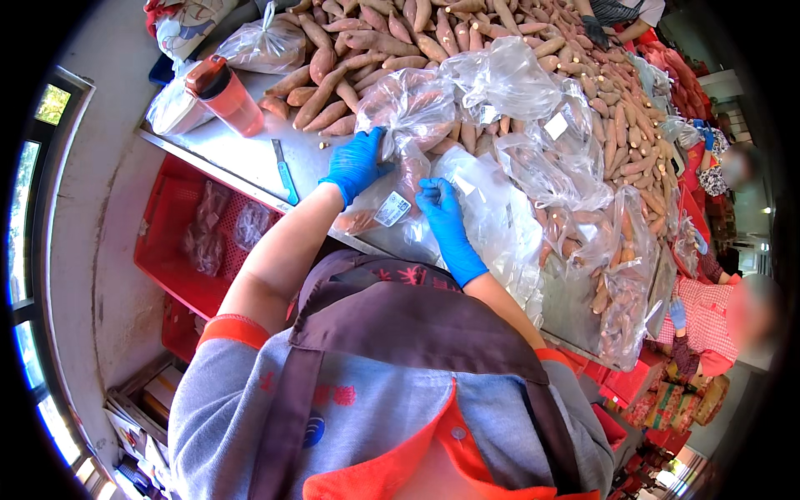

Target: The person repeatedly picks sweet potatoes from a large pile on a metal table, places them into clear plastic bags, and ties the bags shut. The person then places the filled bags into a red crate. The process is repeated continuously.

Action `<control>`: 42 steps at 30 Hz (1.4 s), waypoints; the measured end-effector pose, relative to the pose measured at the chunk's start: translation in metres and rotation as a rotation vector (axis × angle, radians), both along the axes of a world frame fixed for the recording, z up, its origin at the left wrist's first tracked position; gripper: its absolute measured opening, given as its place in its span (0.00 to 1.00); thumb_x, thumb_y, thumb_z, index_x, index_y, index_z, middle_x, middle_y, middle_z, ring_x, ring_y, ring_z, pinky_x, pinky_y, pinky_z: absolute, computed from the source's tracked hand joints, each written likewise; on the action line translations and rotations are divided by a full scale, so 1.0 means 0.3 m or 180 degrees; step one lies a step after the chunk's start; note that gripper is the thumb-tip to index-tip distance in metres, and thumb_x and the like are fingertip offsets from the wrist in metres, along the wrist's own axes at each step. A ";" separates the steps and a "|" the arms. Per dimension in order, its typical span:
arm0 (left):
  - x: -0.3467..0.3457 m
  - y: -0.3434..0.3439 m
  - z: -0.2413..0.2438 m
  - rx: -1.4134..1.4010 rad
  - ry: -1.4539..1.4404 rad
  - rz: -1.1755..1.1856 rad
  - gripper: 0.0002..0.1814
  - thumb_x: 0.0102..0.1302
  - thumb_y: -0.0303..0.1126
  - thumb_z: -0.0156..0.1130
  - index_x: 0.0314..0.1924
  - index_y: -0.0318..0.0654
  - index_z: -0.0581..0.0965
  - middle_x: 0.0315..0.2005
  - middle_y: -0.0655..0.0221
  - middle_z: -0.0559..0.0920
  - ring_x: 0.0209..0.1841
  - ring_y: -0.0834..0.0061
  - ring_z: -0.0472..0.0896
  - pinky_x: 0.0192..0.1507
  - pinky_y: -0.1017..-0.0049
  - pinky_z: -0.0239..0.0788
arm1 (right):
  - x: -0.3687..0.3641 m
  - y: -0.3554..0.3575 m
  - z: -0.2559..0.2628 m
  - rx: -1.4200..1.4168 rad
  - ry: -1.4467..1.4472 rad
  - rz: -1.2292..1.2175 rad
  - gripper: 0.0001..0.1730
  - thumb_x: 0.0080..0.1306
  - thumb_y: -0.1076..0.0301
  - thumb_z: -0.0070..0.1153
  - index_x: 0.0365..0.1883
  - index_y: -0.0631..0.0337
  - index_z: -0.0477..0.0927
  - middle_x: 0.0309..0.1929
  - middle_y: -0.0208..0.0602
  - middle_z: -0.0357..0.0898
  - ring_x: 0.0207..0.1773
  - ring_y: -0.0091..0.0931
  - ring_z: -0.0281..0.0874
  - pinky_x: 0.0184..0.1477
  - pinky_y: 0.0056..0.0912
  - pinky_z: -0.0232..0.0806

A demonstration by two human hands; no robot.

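Observation:
My left hand (pixel 355 164), in a blue glove, is against the gathered neck of a clear plastic bag of sweet potatoes (pixel 409 103). Its index finger and thumb are spread, and the bag hides part of its grip. My right hand (pixel 445 209), gloved too, has curled fingers with the tips close together beside a bagged sweet potato (pixel 412 172); whether film is pinched between them is unclear. Between my hands a printed label (pixel 392 209) sticks to clear film. More sweet potato (pixel 355 222) shows under plastic at the table's near edge.
A blue-handled knife (pixel 285 175) and a red-lidded bottle (pixel 225 97) are on the metal table (pixel 250 169). Loose sweet potatoes (pixel 387 44) are heaped behind; filled bags (pixel 562 169) lie right. A red crate (pixel 169 250) stands below left. Co-workers (pixel 703 306) are along the right.

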State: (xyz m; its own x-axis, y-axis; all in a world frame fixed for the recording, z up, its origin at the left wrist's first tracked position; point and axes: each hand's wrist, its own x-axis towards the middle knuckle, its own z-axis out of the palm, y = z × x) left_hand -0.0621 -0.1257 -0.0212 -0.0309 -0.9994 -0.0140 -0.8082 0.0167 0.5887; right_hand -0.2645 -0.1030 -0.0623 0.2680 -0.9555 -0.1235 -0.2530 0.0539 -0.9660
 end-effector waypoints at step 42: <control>-0.146 0.152 0.151 -0.0607 0.1443 -0.0163 0.08 0.61 0.30 0.56 0.31 0.31 0.76 0.19 0.69 0.78 0.21 0.81 0.69 0.27 0.79 0.64 | 0.080 -0.111 0.152 -0.1798 0.1529 -0.0001 0.10 0.59 0.65 0.47 0.21 0.59 0.72 0.19 0.41 0.73 0.22 0.38 0.72 0.25 0.35 0.62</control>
